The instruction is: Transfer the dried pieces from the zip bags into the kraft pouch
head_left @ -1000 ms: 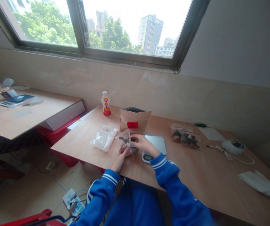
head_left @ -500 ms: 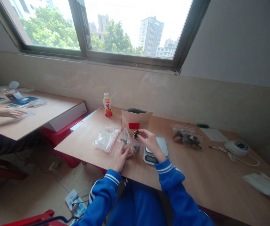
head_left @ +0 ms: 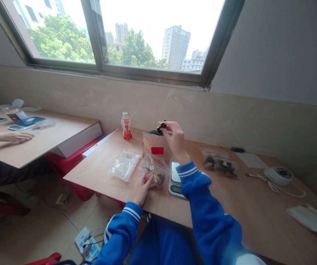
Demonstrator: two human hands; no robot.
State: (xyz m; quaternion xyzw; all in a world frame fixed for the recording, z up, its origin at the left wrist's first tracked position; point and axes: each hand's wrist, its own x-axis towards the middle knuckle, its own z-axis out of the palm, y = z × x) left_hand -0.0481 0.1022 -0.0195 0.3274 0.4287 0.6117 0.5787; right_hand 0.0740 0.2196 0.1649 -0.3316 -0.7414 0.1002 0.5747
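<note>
A dark, curled dried piece with a pale edge, perhaps dried fungus (head_left: 161, 127), is pinched in my right hand (head_left: 174, 138), just above the mouth of a brown paper pouch (head_left: 148, 143) with a red label. My left hand (head_left: 142, 188) is closed on the lower edge of a clear zip bag (head_left: 155, 162) holding several similar dried pieces (head_left: 159, 179). To the right of that bag is a kitchen scale (head_left: 175, 180), partly hidden by my right sleeve. A stack of clear plastic bags (head_left: 125, 165) lies to the left.
A white and red bottle (head_left: 126, 126) stands at the back. Filled zip bags (head_left: 221, 164), a white dome camera (head_left: 278, 175) with a cable and a white cloth-like item (head_left: 310, 220) lie to the right. Another person's hands (head_left: 16, 137) rest on the left table (head_left: 45, 141).
My right hand has risen from the zip bag to above the pouch's mouth, carrying the dried piece. My left hand stays at the zip bag. The other person's hand has drawn back slightly.
</note>
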